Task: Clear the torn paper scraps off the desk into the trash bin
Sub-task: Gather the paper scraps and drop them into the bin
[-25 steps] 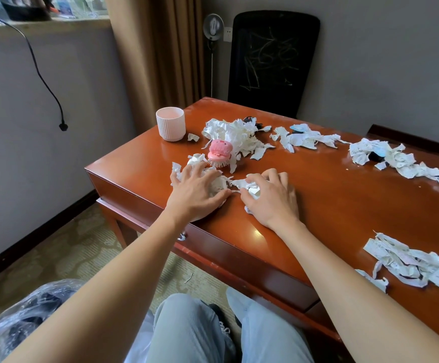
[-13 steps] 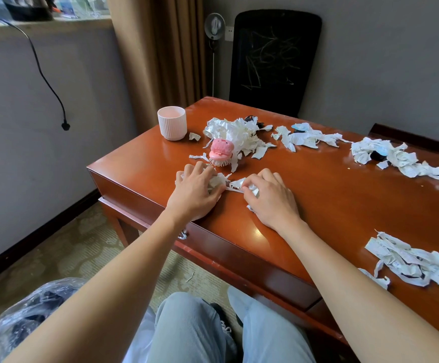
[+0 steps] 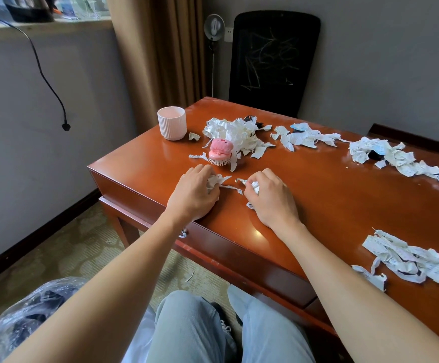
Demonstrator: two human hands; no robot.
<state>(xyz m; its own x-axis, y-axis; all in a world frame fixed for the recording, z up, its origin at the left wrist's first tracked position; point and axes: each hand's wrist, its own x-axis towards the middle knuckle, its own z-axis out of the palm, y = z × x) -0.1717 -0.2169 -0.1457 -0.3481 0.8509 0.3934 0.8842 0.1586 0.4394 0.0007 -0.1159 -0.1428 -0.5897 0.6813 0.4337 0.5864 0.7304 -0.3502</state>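
Barely begun, by the look of it: mid-frame, the left hand [image 3: 194, 195] is curled round a wad of scraps [image 3: 214, 182], and beside it the right hand [image 3: 273, 200] bunches a second wad [image 3: 254, 186], both low on the desk [image 3: 318, 213]. Bigger piles lie untouched: a heap [image 3: 236, 133] behind the pink brush [image 3: 221, 150], a long trail [image 3: 396, 159] at the upper right, a cluster [image 3: 407, 260] at the lower right. The plastic-lined trash bin [image 3: 27, 318] waits on the floor, lower left; I cannot tell its contents
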